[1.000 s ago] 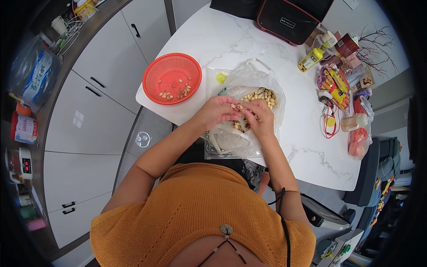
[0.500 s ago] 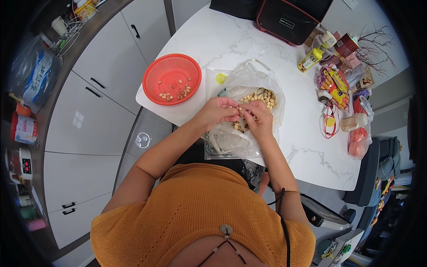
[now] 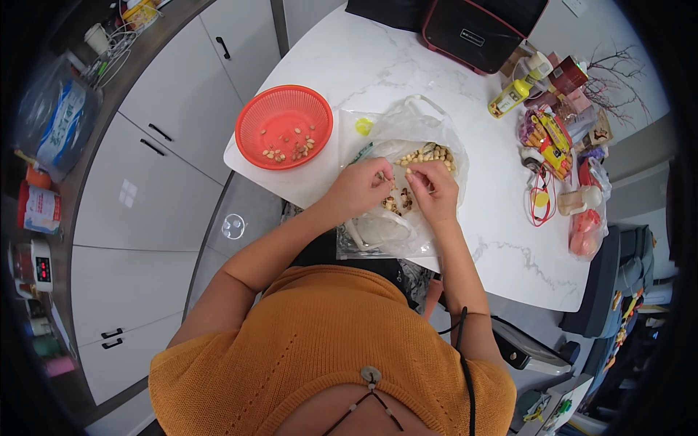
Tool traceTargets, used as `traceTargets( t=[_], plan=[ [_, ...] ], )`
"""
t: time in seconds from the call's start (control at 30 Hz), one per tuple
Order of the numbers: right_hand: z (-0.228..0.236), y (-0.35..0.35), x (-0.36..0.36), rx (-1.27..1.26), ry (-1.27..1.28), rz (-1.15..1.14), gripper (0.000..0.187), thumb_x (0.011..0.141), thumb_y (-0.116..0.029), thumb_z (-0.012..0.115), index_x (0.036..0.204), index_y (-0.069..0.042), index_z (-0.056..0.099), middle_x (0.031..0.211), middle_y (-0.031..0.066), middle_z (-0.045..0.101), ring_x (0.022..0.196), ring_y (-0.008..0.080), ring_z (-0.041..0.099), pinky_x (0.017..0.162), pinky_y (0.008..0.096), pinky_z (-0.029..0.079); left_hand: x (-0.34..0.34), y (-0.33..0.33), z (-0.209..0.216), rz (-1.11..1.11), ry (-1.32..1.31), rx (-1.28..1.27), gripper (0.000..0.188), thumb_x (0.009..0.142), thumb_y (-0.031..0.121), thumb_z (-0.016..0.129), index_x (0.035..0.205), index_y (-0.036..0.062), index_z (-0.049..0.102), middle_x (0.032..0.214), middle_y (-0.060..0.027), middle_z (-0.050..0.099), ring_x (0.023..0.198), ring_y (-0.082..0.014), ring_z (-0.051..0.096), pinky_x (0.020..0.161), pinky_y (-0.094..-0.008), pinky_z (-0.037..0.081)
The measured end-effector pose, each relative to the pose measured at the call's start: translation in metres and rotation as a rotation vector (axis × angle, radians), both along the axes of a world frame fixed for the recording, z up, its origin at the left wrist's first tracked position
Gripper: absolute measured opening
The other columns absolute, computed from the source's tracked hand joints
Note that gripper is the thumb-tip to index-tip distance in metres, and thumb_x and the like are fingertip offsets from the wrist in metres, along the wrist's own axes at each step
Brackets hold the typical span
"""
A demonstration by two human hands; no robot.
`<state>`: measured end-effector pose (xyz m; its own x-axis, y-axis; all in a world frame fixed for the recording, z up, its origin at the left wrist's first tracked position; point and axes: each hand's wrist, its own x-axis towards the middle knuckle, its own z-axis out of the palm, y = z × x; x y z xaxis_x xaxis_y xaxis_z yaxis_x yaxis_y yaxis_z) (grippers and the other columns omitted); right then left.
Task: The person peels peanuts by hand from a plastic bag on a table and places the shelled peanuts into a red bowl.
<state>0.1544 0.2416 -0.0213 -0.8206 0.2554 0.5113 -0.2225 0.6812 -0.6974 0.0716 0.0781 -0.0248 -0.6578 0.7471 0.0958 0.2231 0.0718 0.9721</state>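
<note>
Drawn apart since the earlier frame, where their fingertips meet, the left hand [image 3: 361, 187] and right hand [image 3: 437, 190] now stand with a narrow gap between them, above the mouth of a white plastic bag [image 3: 407, 126]. Left hand: fingers curled in and narrow; whether anything lies within them cannot be told. Right hand: thumb and forefinger brought close, with a small pale piece [image 3: 408, 171] at their tips; it is too small to tell if it is pinched or lies behind. Pale nuts [image 3: 430, 154], peanut-like in form, are heaped in the bag just beyond the right hand; brown-and-pale fragments [image 3: 391, 204] lie nearer, below and between the hands. To the left of the bag, a red basket [image 3: 280, 116] holds scattered kernels [image 3: 301, 150]; both rest on a white marbled table [image 3: 516, 218]. For good handling, as a judgement: keep both hands low over the bag so that loose bits drop inside it; press with the fingertips rather than the palms, lightly enough to spare a kernel; and keep fragments out of the basket, where kernels lie
</note>
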Motion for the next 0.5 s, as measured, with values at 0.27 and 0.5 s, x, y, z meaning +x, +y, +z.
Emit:
traceTargets(
  t=[0.27, 0.5],
  plan=[
    [0.009, 0.005, 0.000, 0.129, -0.156, 0.139, 0.013, 0.079, -0.013, 0.063, 0.088, -0.004, 0.065, 0.080, 0.0086, 0.061, 0.071, 0.0233, 0.060, 0.062, 0.0303, 0.047, 0.002, -0.011, 0.026, 0.159, 0.219, -0.122, 0.011, 0.079, 0.010, 0.059, 0.089, 0.0046, 0.056, 0.075, -0.0064, 0.059, 0.061, -0.0102, 0.055, 0.053, -0.0244, 0.042],
    [0.005, 0.022, -0.009, 0.342, -0.230, -0.252, 0.011, 0.077, -0.011, 0.062, 0.087, -0.008, 0.064, 0.090, 0.0078, 0.062, 0.080, 0.0258, 0.060, 0.067, 0.0340, 0.049, -0.043, -0.053, 0.036, 0.557, 0.491, -0.223, 0.010, 0.078, 0.014, 0.058, 0.084, 0.0066, 0.055, 0.082, -0.0086, 0.057, 0.070, -0.0218, 0.057, 0.062, -0.0347, 0.046]
  ],
)
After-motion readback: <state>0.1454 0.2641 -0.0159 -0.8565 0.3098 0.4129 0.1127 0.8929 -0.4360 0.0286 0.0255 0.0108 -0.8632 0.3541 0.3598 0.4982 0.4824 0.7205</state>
